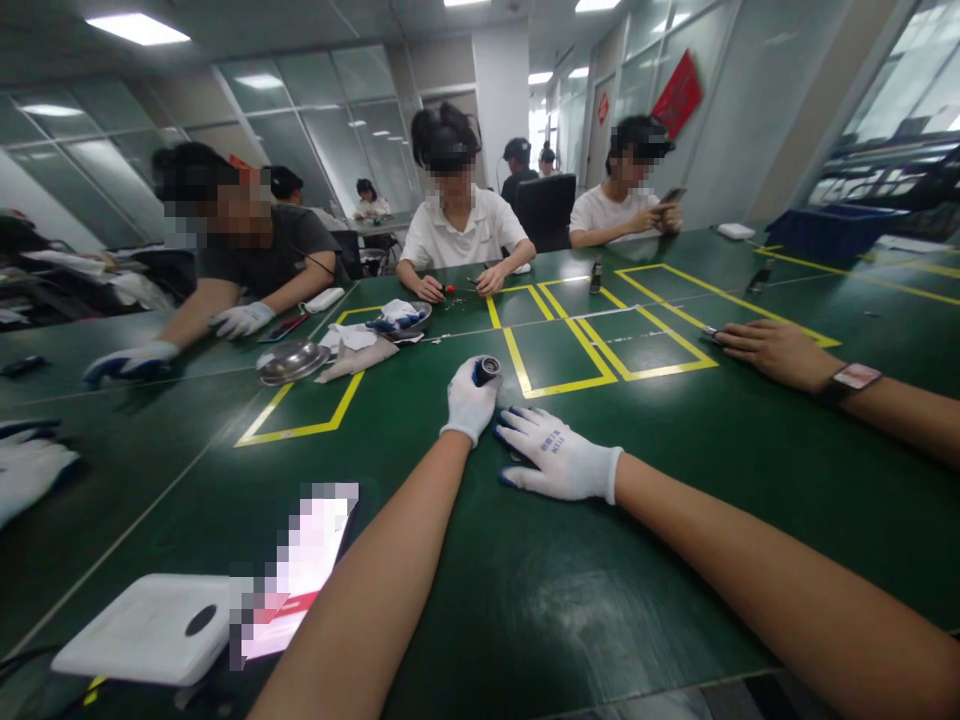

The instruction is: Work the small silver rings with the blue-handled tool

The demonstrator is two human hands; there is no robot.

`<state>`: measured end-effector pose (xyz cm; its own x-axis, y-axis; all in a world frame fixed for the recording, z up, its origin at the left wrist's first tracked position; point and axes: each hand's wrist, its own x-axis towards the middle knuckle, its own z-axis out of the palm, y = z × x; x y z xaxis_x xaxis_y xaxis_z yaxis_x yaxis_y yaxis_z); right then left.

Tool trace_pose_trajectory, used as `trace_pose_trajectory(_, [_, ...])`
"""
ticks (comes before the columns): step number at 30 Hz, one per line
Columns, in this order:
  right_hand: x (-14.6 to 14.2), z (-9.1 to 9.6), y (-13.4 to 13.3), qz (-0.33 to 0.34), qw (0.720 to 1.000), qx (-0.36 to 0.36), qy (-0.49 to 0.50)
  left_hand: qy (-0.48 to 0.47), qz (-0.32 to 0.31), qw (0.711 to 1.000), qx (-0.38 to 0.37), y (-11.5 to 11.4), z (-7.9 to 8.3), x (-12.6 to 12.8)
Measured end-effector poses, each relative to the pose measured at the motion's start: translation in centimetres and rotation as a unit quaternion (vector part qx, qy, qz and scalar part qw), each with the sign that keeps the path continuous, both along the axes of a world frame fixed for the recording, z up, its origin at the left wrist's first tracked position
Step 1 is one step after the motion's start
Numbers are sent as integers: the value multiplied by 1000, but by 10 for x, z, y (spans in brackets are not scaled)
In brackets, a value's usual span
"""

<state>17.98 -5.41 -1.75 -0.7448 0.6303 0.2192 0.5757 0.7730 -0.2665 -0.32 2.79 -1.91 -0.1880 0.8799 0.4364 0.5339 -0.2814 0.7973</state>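
Observation:
My left hand (469, 400), in a white glove with blue fingertips, is closed round a small dark cylinder with a metal rim (487, 369), held just above the green table (570, 600). My right hand (553, 455), gloved the same way, lies flat on the table right beside it, fingers stretched out toward the left and holding nothing.
A phone (300, 575) and a white flat box (146, 628) lie at the near left. A metal dish (292, 361), cloths and gloves (397, 316) sit in the yellow-taped area. Another person's bare hand (772, 350) rests at right. Several people sit across the table.

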Motion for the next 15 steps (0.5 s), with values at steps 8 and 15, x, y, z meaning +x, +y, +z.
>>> trace_pose_trajectory(8, [59,-11,65,-250,954,13,163,10,0,1000,-11,-1,2,-1])
trace_pose_trajectory(15, [84,-18,102,-411,898,21,152,45,-6,999,-8,-1,1,1])
